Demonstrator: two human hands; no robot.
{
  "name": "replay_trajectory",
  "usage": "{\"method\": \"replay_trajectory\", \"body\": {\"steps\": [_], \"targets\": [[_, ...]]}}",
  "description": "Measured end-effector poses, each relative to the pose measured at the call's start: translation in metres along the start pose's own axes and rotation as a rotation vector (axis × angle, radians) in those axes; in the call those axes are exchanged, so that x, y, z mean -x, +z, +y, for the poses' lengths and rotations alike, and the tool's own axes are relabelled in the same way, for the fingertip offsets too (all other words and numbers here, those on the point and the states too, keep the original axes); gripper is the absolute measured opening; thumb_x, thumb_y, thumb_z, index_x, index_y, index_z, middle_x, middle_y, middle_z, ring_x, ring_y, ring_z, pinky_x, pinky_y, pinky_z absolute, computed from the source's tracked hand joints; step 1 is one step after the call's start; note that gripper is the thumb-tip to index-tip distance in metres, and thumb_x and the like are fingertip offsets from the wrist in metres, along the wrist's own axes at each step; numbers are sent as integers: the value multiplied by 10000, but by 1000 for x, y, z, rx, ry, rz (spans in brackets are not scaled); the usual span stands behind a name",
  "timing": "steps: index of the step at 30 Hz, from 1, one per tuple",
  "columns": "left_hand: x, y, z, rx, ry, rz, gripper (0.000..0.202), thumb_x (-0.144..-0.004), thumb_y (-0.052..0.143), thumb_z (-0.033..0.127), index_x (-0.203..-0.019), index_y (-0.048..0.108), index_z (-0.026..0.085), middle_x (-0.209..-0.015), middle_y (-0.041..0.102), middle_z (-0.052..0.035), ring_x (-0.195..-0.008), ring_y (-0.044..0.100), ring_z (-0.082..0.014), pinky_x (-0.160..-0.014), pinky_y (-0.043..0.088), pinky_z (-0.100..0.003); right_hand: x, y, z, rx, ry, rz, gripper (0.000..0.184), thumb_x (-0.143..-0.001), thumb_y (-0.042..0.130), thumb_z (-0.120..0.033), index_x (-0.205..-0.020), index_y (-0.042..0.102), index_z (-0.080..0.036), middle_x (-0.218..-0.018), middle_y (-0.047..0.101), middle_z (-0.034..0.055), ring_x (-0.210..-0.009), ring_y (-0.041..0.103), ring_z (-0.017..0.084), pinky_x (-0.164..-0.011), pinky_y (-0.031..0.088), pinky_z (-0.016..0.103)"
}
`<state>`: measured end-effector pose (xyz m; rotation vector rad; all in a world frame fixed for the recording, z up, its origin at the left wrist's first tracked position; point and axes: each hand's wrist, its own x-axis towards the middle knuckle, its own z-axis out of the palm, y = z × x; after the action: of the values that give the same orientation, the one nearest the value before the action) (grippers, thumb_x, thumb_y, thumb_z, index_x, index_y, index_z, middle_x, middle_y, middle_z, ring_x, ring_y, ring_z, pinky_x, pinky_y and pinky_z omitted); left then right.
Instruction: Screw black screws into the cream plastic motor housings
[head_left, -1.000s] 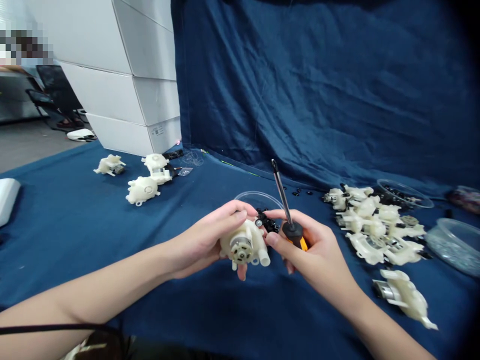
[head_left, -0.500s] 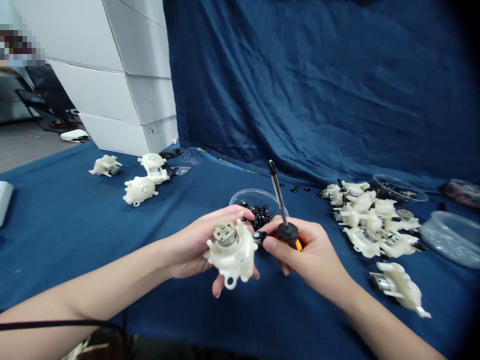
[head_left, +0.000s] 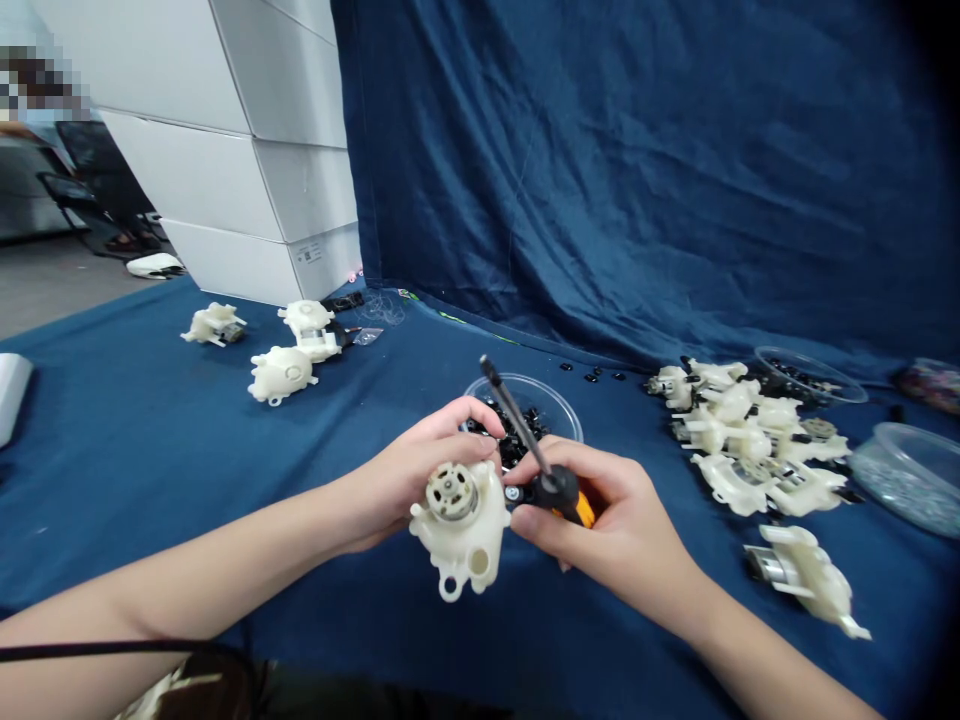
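Covering table and back wall: blue cloth (head_left: 187,440), creased, spread under everything.
Stack at far left: white boxes (head_left: 247,180), standing on the cloth against the backdrop.
Heap at right: pile of white housings (head_left: 750,440), jumbled together, with a lone housing (head_left: 810,590) lying apart nearer the front edge.
Group at left: three housings (head_left: 281,372), near the boxes, well apart from the hands.
Left hand (head_left: 405,480): clenched around the motor housing, fingers over its top and far side, thumb hidden behind it.
Right hand (head_left: 607,520): closed on the screwdriver handle, thumb tip pressed toward the housing.
Far right edge: clear tub (head_left: 907,480), contents too blurred to name.
Behind the hands: clear dish (head_left: 564,415), holding small black parts.
Motor housing (head_left: 461,525): held above the cloth at centre, metal motor end facing the camera, mounting loop hanging down.
Screwdriver (head_left: 529,450): black and orange handle in the palm, shaft slanting up and left across the dish.
Small silver-ringed part (head_left: 513,493): at the right thumb tip, just beside the housing's right edge; kind too small to tell.
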<state>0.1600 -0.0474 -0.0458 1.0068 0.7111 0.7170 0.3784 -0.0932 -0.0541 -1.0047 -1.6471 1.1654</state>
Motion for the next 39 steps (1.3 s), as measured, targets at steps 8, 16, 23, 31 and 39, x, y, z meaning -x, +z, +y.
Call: {"method": "replay_trajectory", "body": {"steps": [8, 16, 23, 31, 39], "targets": [[7, -4, -1, -213, 257, -151, 206, -1031, 663, 332, -1137, 518, 233, -769, 589, 31, -635, 539, -117, -583, 413, -205, -3, 3, 5, 81, -153, -14, 189, -817, 948, -244, -943, 808, -238, -914, 737, -6, -811, 690, 126, -750, 556, 225], [4, -10, -8, -211, 231, -236, 127, -1051, 609, 240, -1128, 508, 236, -751, 569, 56, -624, 488, -97, -587, 396, -196, -4, 2, 11, 188, -435, -73, 154, -905, 834, -119, -1020, 771, -199, -936, 748, 7, -839, 695, 111, -784, 546, 218], [3, -8, -3, -168, 50, -235, 148, -990, 635, 248, -1081, 522, 218, -672, 476, 71, -557, 367, -84, -531, 322, -197, -1, 2, 10, 194, -450, -118, 108, -940, 818, -167, -1013, 740, -182, -942, 746, 20, -839, 697, 118, -787, 550, 232], [5, -7, -1, -226, 283, -175, 193, -1036, 647, 309, -1117, 489, 235, -732, 550, 48, -595, 478, -101, -556, 383, -198, 0, 2, 12, 219, -467, -6, 268, -872, 910, -206, -1111, 791, -227, -977, 786, -24, -830, 717, 75, -782, 557, 162], [7, -11, -4, -269, 383, -193, 212, -1089, 614, 388, -1168, 483, 242, -811, 577, 34, -626, 501, -102, -572, 400, -205, -2, 5, 16, 286, -427, 122, 361, -882, 905, -246, -1220, 783, -286, -917, 801, -61, -715, 699, 66, -686, 546, 152]]}}
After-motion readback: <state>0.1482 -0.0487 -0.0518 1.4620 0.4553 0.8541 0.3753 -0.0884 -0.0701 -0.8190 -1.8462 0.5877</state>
